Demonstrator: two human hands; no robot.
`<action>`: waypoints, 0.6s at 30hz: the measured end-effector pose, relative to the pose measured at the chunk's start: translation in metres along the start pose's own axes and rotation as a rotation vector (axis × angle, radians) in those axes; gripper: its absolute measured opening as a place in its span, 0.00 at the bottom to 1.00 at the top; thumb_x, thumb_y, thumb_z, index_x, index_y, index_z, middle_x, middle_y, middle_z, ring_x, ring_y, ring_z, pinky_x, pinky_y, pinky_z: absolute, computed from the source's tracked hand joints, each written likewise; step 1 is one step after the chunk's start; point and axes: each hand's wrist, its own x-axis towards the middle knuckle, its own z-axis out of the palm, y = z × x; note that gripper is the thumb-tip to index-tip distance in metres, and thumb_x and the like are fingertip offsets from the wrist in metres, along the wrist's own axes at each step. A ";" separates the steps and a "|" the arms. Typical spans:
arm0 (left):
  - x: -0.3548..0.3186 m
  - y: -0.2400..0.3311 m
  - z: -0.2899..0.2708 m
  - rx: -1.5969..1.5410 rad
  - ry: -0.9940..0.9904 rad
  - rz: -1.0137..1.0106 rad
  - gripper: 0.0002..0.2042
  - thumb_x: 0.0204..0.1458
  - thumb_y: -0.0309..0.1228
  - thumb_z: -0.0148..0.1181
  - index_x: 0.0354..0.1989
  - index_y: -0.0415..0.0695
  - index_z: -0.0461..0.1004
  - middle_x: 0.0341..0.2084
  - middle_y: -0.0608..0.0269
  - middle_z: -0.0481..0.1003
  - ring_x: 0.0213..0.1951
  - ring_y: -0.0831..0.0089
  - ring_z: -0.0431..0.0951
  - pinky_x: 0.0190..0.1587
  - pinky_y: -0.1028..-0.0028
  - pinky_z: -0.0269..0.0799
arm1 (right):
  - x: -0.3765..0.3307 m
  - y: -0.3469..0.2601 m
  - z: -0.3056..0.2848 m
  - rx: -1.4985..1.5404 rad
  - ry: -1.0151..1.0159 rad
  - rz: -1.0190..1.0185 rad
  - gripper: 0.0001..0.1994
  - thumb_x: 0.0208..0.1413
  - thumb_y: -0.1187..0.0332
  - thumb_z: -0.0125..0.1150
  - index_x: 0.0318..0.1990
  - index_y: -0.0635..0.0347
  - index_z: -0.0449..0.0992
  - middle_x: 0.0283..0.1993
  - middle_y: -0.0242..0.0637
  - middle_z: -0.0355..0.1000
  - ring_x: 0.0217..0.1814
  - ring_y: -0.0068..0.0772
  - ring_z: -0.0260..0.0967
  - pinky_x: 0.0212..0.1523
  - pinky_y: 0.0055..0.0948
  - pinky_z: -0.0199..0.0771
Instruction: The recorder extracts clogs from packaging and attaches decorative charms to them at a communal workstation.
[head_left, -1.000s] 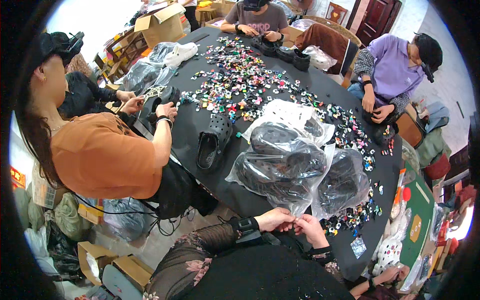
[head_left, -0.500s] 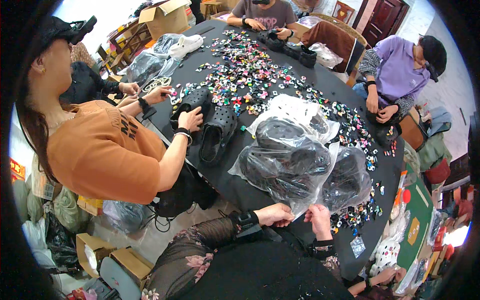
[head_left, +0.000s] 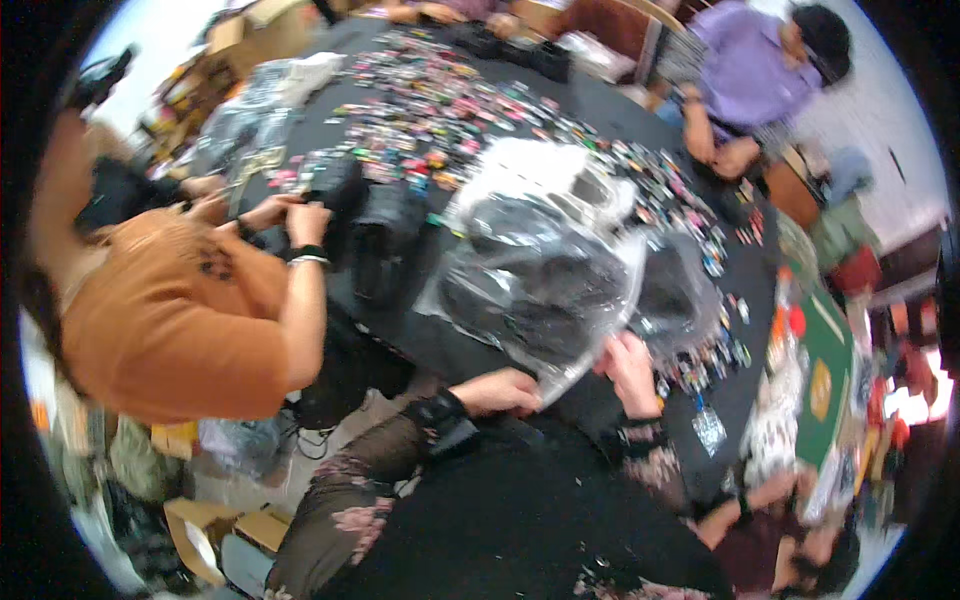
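Note:
A clear plastic bag (head_left: 535,300) with black clogs inside lies at the near edge of the table, its near edge drawn toward me. My left hand (head_left: 503,391) is closed on a near corner of this bag. Farther right along the same edge, my right hand (head_left: 630,372) pinches the plastic, its fingers partly blurred. A second bagged black pair (head_left: 678,292) rests just to the right. Behind the held bag lies a bag with white clogs (head_left: 530,170).
Small colourful shoe charms (head_left: 440,110) are strewn over the black table (head_left: 385,325). A co-worker in an orange shirt (head_left: 175,320) handles a loose black clog on my left. Across the table sits a person in purple (head_left: 755,70). At right stands a green table (head_left: 825,375).
My hands have moved apart along the bag's edge, the left one leftward. The whole view has shifted and blurred. The orange-shirted co-worker's hands have come together around the clog.

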 end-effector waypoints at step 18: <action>-0.001 0.096 0.024 0.789 0.421 0.319 0.13 0.46 0.36 0.61 0.25 0.37 0.73 0.20 0.48 0.73 0.27 0.52 0.75 0.30 0.62 0.69 | 0.019 -0.010 -0.020 0.126 0.084 -0.021 0.10 0.53 0.66 0.54 0.28 0.66 0.71 0.22 0.34 0.68 0.20 0.23 0.65 0.21 0.23 0.70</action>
